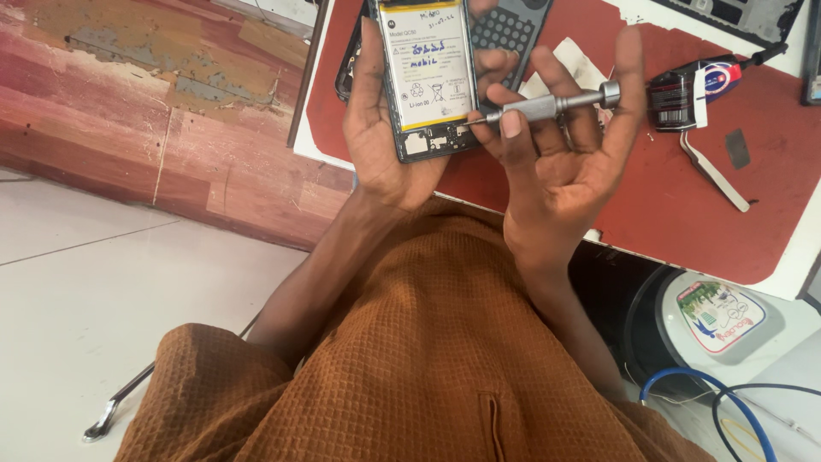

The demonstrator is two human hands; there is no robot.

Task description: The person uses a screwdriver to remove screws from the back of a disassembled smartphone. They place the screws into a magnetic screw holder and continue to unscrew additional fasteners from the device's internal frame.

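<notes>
The left hand [385,128] cradles an opened phone [428,77], back cover off, its white-labelled battery [425,60] exposed. The right hand [556,162] pinches a small grey precision screwdriver [547,107], tip touching the phone's lower right corner. Right of the phone, on the red mat [684,214], lie white tweezers [714,175].

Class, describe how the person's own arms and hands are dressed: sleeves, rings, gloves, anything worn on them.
Both hands are bare: no gloves on the left hand or right hand. The forearms are uncovered, with no watch or bracelet at the wrists. Whether a ring sits on the right hand is too unclear to tell. The rust-brown waffle-textured shirt has short sleeves ending near the elbows.
</notes>
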